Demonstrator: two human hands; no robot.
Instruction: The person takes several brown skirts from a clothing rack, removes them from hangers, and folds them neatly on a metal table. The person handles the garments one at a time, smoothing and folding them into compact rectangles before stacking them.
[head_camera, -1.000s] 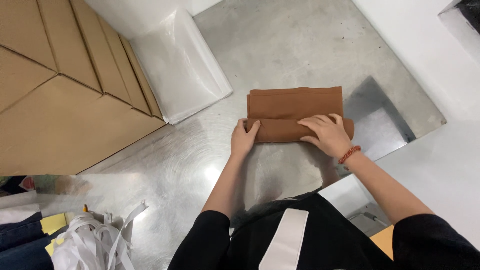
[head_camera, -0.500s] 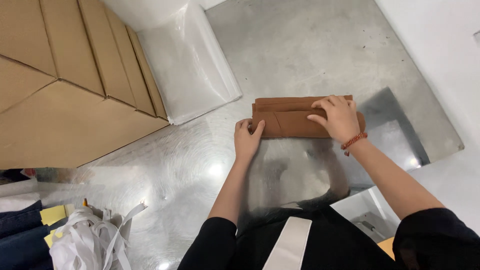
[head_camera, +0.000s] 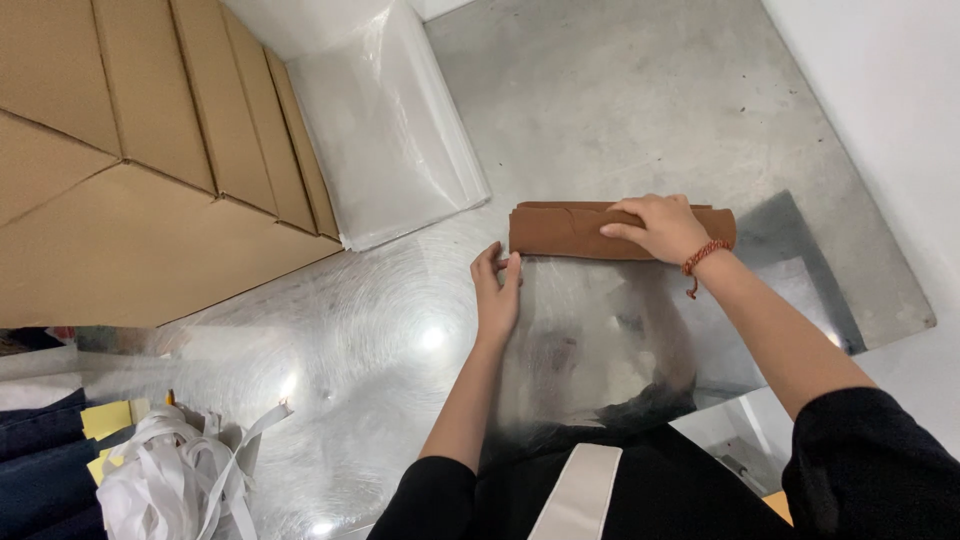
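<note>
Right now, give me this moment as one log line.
left hand: touching end of folded brown cloth | right hand: flat on cloth | surface: shiny metal table

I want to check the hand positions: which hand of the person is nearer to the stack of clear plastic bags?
Left. The left hand rests at the left end of the folded brown cloth, just right of the clear plastic bags. The right hand lies on top of the cloth, farther right.

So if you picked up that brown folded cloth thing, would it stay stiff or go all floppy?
Probably floppy: the brown folded cloth shows soft layered edges, so it would likely sag and unfold if lifted by one end. It looks light for its size. On the shiny metal table it may slide easily; the right hand presses it flat, the left hand at its corner.
</note>
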